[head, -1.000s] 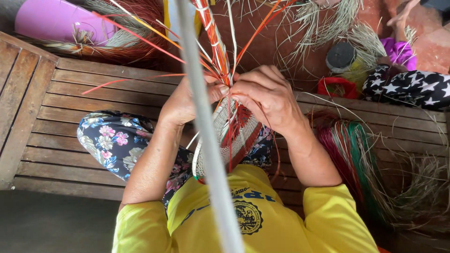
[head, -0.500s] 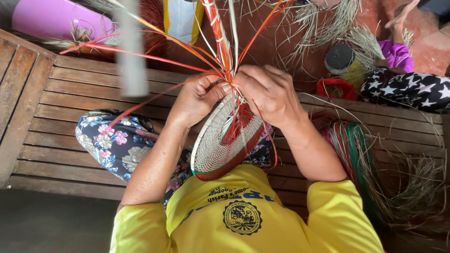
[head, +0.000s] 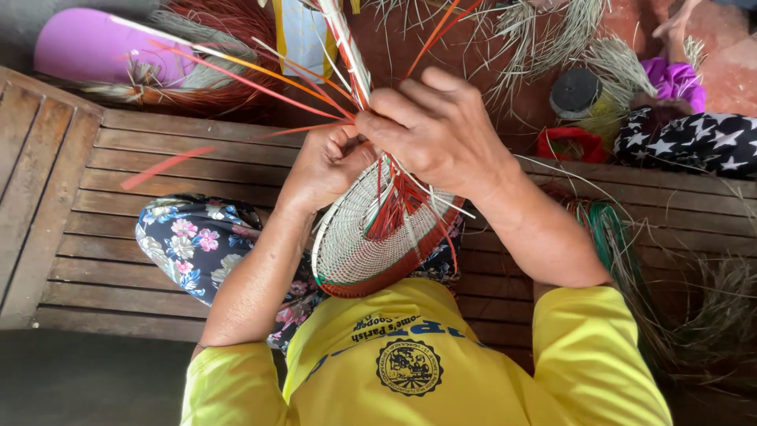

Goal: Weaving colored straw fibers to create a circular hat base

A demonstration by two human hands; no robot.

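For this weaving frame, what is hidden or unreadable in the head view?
- Fingertips of the left hand: curled behind the strands, grip unclear.
- Palm side of the right hand: only its back shows.
- Near rim of the woven basket: covered by the yellow shirt.
- Loose strands: tips motion-blurred.
- Pink object: cut off by the top edge.

- Shirt (head: 441, 371): bright yellow, short sleeves ending above the elbows; round dark emblem on the chest with curved dark lettering above it
- Trousers (head: 197, 244): dark blue cloth with pink, white and pale blue flowers
- Left hand (head: 327, 166) and right hand (head: 430, 130): bare; forearms bare
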